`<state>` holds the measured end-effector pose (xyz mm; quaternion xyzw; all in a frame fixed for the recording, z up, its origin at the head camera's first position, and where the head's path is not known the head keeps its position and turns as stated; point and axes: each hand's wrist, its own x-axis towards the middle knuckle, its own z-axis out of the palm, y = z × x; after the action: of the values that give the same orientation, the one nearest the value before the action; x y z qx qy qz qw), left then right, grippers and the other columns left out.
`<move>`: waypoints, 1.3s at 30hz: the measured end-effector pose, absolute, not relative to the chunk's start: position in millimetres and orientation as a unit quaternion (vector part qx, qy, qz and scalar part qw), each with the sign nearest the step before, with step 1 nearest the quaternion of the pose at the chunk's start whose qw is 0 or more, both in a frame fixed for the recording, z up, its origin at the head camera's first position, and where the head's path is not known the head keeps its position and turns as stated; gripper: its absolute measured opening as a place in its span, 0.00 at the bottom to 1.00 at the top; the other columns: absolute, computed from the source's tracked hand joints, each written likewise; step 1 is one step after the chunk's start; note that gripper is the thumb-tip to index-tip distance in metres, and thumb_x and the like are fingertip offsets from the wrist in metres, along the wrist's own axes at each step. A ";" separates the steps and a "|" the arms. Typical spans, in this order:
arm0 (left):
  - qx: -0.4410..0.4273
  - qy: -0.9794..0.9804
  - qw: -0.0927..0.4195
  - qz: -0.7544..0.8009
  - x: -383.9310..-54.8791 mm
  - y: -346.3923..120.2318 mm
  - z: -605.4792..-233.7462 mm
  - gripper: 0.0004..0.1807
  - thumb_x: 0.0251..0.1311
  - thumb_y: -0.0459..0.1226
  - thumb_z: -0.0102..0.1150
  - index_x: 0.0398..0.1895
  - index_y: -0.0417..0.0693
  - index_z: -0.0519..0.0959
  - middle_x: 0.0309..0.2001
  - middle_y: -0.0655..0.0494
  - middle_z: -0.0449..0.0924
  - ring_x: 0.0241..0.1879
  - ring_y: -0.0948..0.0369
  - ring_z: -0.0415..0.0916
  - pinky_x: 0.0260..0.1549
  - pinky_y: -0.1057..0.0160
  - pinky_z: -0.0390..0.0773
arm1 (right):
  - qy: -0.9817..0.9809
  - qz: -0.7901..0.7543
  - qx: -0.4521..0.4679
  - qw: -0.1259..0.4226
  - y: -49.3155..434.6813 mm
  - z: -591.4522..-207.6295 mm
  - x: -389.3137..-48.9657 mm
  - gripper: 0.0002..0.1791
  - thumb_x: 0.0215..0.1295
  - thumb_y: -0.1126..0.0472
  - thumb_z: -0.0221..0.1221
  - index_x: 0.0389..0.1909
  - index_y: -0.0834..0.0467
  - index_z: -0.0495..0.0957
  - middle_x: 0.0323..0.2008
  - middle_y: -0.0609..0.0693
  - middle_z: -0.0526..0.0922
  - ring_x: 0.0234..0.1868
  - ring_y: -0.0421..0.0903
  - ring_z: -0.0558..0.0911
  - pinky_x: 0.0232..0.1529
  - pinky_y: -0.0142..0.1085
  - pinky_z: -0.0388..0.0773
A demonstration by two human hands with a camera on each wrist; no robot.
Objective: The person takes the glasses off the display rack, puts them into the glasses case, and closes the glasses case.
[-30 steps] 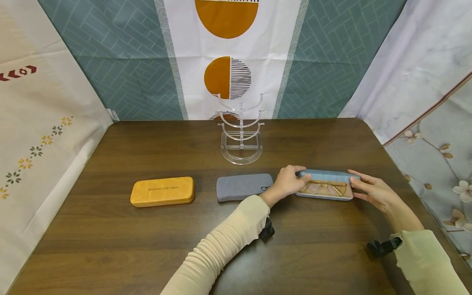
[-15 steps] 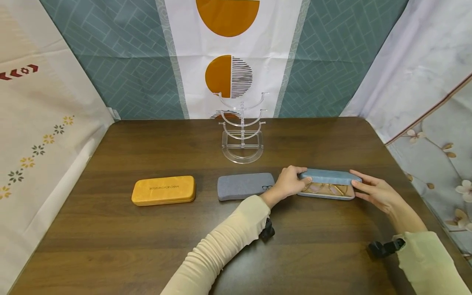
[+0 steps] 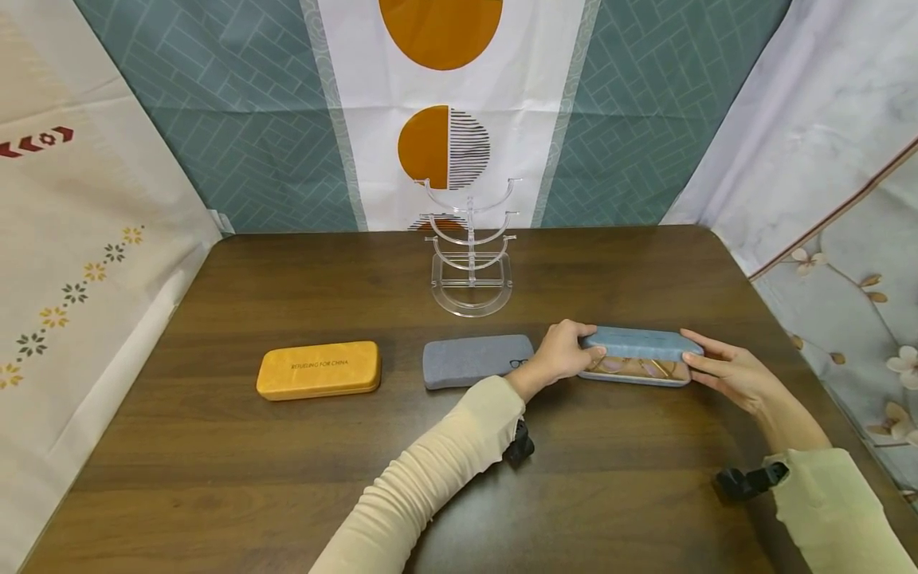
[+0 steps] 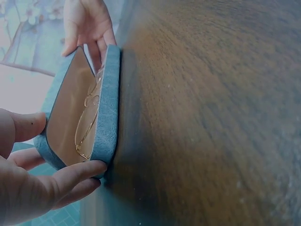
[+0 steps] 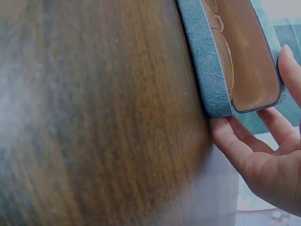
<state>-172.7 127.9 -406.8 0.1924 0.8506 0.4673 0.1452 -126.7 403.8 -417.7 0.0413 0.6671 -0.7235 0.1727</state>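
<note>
A blue glasses case (image 3: 637, 343) lies on the right part of the table, its lid partly lowered over the base. Inside, on a tan lining, rests a pair of thin gold-framed glasses (image 4: 87, 126). My left hand (image 3: 561, 352) holds the case's left end, thumb on the lid and fingertips at the base. At the other end, my right hand (image 3: 733, 378) grips it likewise, with the thumb on the lid's edge (image 5: 277, 66) and a finger touching the base. Beside my left wrist is a closed grey-blue glasses case (image 3: 473, 361).
Toward the left of the wooden table (image 3: 301, 470) lies a closed yellow glasses case (image 3: 319, 371). A clear tiered display stand (image 3: 471, 275) stands at the back centre. Patterned cloths (image 3: 280, 119) hang behind and on both sides.
The blue case's lid has come down further, covering more of the glasses. Both hands keep their places at its ends. The other cases and the stand stay where they were.
</note>
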 end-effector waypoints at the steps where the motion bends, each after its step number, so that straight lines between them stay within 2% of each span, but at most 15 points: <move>1: 0.194 0.850 0.146 0.467 -173.4 127.9 -406.7 0.22 0.57 0.37 0.60 0.55 0.39 0.73 0.52 0.48 0.75 0.49 0.64 0.73 0.41 0.76 0.71 | 0.666 -0.725 0.043 0.173 403.6 -417.3 -126.9 0.24 0.64 0.67 0.54 0.58 0.43 0.71 0.70 0.52 0.40 0.44 0.29 0.74 0.43 0.27 0.74; 3: 0.196 0.849 0.146 0.468 -174.4 127.4 -405.9 0.22 0.57 0.36 0.60 0.55 0.39 0.73 0.53 0.48 0.75 0.49 0.64 0.72 0.41 0.77 0.71 | 0.666 -0.724 0.047 0.174 402.8 -416.5 -127.2 0.24 0.64 0.67 0.54 0.59 0.43 0.70 0.69 0.57 0.30 0.44 0.28 0.73 0.43 0.26 0.74; 5: 0.196 0.848 0.149 0.469 -175.1 126.9 -405.1 0.22 0.57 0.36 0.60 0.55 0.39 0.73 0.53 0.48 0.75 0.49 0.64 0.73 0.41 0.77 0.71 | 0.667 -0.723 0.050 0.174 402.4 -416.4 -127.9 0.25 0.63 0.66 0.54 0.60 0.43 0.68 0.69 0.60 0.27 0.44 0.28 0.73 0.43 0.26 0.74; 13: 0.200 0.866 0.161 0.429 -173.6 126.0 -406.0 0.21 0.57 0.36 0.60 0.54 0.43 0.75 0.53 0.52 0.75 0.57 0.60 0.67 0.49 0.71 0.69 | 0.722 -0.668 0.076 0.166 399.9 -417.3 -127.2 0.26 0.62 0.62 0.57 0.61 0.43 0.67 0.70 0.57 0.36 0.45 0.24 0.72 0.41 0.21 0.72; 15: 0.209 0.873 0.158 0.412 -173.3 126.6 -406.7 0.22 0.55 0.36 0.61 0.54 0.43 0.75 0.54 0.52 0.74 0.57 0.60 0.67 0.50 0.70 0.69 | 0.751 -0.633 0.079 0.171 399.3 -416.4 -127.2 0.31 0.62 0.59 0.57 0.65 0.46 0.60 0.69 0.60 0.36 0.55 0.31 0.69 0.42 0.20 0.70; 18: 0.227 0.881 0.150 0.386 -173.4 127.4 -407.1 0.26 0.52 0.37 0.65 0.56 0.42 0.73 0.56 0.50 0.72 0.58 0.59 0.66 0.51 0.70 0.68 | 0.789 -0.585 0.065 0.179 398.4 -414.8 -127.7 0.39 0.61 0.57 0.58 0.69 0.55 0.49 0.69 0.64 0.35 0.67 0.49 0.53 0.42 0.18 0.68; 20: 0.226 0.888 0.141 0.376 -173.7 127.3 -407.1 0.29 0.48 0.37 0.68 0.56 0.42 0.73 0.57 0.50 0.71 0.58 0.58 0.66 0.51 0.71 0.68 | 0.799 -0.571 0.050 0.182 398.1 -414.5 -128.9 0.42 0.61 0.60 0.59 0.69 0.59 0.45 0.68 0.67 0.35 0.67 0.61 0.41 0.42 0.17 0.68; 22: 0.223 0.892 0.135 0.369 -173.9 127.1 -407.3 0.30 0.46 0.37 0.69 0.56 0.43 0.73 0.57 0.50 0.71 0.58 0.58 0.66 0.51 0.70 0.68 | 0.797 -0.575 0.042 0.180 397.6 -414.6 -130.7 0.43 0.59 0.63 0.60 0.69 0.62 0.45 0.67 0.69 0.35 0.66 0.64 0.39 0.41 0.16 0.67; 27: 0.208 0.891 0.136 0.379 -173.4 127.4 -409.2 0.32 0.44 0.35 0.70 0.56 0.44 0.73 0.59 0.50 0.69 0.59 0.57 0.65 0.51 0.69 0.69 | 0.795 -0.579 0.035 0.177 397.0 -416.0 -134.9 0.43 0.58 0.65 0.60 0.69 0.62 0.45 0.67 0.68 0.37 0.66 0.63 0.40 0.44 0.19 0.68; 31: 0.199 0.896 0.126 0.375 -171.9 127.2 -410.7 0.32 0.44 0.35 0.71 0.56 0.44 0.73 0.59 0.50 0.68 0.59 0.55 0.64 0.51 0.67 0.69 | 0.799 -0.576 0.037 0.168 395.0 -419.6 -136.0 0.44 0.57 0.63 0.61 0.69 0.60 0.46 0.68 0.64 0.40 0.67 0.58 0.46 0.46 0.20 0.68; 34: 0.195 0.901 0.121 0.368 -170.8 127.7 -411.5 0.32 0.43 0.35 0.71 0.57 0.44 0.73 0.59 0.50 0.69 0.59 0.55 0.65 0.51 0.66 0.70 | 0.784 -0.599 0.045 0.158 392.2 -421.4 -135.1 0.44 0.57 0.65 0.62 0.69 0.59 0.47 0.69 0.61 0.40 0.68 0.55 0.46 0.44 0.18 0.68; 39: 0.194 0.899 0.122 0.373 -171.3 127.9 -412.7 0.32 0.44 0.34 0.70 0.57 0.44 0.72 0.59 0.50 0.69 0.58 0.57 0.66 0.50 0.67 0.70 | 0.781 -0.602 0.054 0.157 388.5 -419.9 -134.7 0.44 0.57 0.64 0.62 0.69 0.59 0.46 0.69 0.62 0.37 0.68 0.58 0.40 0.45 0.19 0.67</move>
<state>-171.3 127.9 -412.7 0.1938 0.8990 0.3734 0.1217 -134.7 388.5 -419.9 0.0541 0.7810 -0.6021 0.1567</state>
